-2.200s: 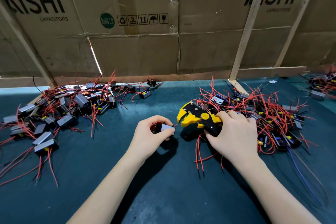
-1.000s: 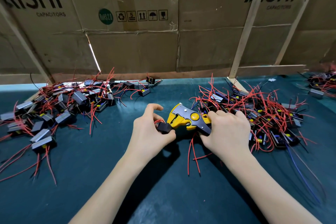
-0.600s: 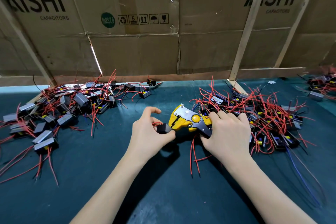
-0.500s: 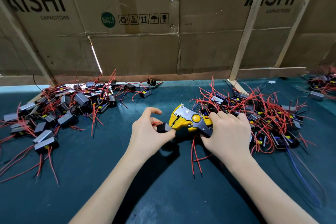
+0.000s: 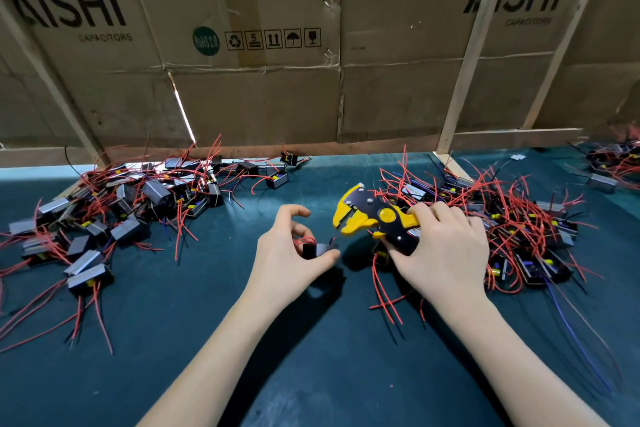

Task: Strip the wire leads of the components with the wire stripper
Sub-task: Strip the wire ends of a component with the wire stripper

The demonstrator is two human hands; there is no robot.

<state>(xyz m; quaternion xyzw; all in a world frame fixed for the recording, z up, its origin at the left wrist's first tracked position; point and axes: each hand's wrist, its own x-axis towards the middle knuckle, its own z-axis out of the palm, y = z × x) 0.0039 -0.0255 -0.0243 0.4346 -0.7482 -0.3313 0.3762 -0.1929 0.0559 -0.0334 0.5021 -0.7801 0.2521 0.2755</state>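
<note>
My left hand (image 5: 289, 262) pinches a small black component (image 5: 317, 250) between thumb and fingers, with a short red wire lead curling over it and its tip pointing right. My right hand (image 5: 441, 250) grips the handles of the yellow and black wire stripper (image 5: 372, 217). The stripper's jaws point left and sit a little above and to the right of the component, apart from the lead tip. Both hands are over the dark green mat (image 5: 207, 340).
A pile of components with red leads (image 5: 114, 215) lies at the left, another pile (image 5: 512, 218) at the right under my right hand. Loose red wires (image 5: 384, 291) trail below the stripper. Cardboard panels (image 5: 263, 45) and wooden slats wall off the back.
The stripper's jaws were against the component half a second ago; now they have lifted up and right, away from it. My left hand has drawn the component slightly down.
</note>
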